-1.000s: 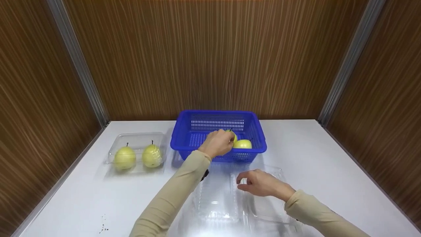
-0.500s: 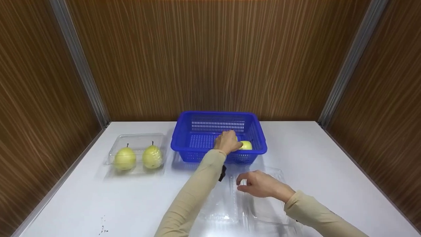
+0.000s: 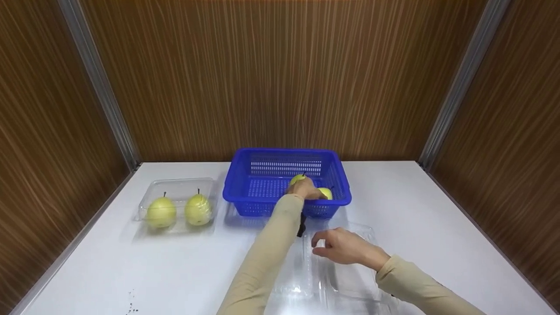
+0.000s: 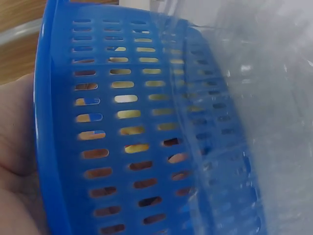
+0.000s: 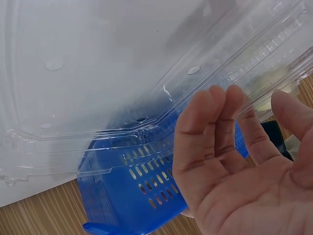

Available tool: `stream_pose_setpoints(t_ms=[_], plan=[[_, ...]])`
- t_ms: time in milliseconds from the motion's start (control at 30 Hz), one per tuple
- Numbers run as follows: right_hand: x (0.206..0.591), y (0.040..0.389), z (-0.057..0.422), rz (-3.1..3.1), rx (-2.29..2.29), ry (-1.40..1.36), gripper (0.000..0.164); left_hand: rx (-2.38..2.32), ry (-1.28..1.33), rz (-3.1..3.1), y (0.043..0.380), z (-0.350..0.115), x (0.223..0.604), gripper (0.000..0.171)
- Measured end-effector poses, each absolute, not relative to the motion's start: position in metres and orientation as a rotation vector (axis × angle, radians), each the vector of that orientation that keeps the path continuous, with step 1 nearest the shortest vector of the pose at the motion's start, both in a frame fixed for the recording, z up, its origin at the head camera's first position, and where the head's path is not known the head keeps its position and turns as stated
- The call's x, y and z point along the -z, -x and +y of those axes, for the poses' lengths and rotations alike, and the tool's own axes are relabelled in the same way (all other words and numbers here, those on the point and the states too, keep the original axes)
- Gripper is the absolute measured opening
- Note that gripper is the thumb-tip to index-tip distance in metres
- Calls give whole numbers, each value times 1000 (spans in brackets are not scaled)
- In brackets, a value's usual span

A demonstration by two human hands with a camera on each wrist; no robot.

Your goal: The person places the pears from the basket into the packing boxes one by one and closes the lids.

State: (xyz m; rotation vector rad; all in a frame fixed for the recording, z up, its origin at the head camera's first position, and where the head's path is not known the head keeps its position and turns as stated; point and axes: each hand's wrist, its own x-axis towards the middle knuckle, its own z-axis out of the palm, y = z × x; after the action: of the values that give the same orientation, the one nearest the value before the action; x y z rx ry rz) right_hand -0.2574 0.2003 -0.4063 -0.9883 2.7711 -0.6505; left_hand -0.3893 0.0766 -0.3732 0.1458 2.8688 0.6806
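Observation:
My left hand (image 3: 303, 189) reaches over the front rim of the blue plastic basket (image 3: 236, 183) and down among the pears. One yellow-green pear (image 3: 297, 178) shows just behind that hand, and a second pear (image 3: 325, 192) lies at its thumb. Its fingers are hidden inside the basket, so I cannot tell whether they grip a pear. In the left wrist view the slotted basket wall (image 4: 112, 66) covers most of the fruit. My right hand (image 3: 343, 246) hovers with loosely bent fingers over an opened clear plastic clamshell box (image 3: 354, 280), nothing in its grasp.
Left of the basket, another clear clamshell box (image 3: 177, 186) holds two pears (image 3: 161, 212) with stems upward. Wood-grain panels (image 3: 280, 78) close in the white table (image 3: 175, 271) at the back and both sides. Small dark marks (image 3: 131, 308) dot its front left.
My left hand has moved right and lower into the basket, from beside the nearer pear to between the two pears. The right hand stays in place over the clear box.

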Motion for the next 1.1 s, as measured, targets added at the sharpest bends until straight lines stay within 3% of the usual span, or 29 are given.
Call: stream_pose_setpoints(t_ms=[433,833,1100], plan=[[403,254,200,2784,626,995,18,-471,-422,2785,402,72,378,57],[403,256,206,2774,647,1010,19,-535,-374,2720,409,78,378,62],[404,259,207,2765,654,1016,17,-512,-359,2785,406,80,378,54]])
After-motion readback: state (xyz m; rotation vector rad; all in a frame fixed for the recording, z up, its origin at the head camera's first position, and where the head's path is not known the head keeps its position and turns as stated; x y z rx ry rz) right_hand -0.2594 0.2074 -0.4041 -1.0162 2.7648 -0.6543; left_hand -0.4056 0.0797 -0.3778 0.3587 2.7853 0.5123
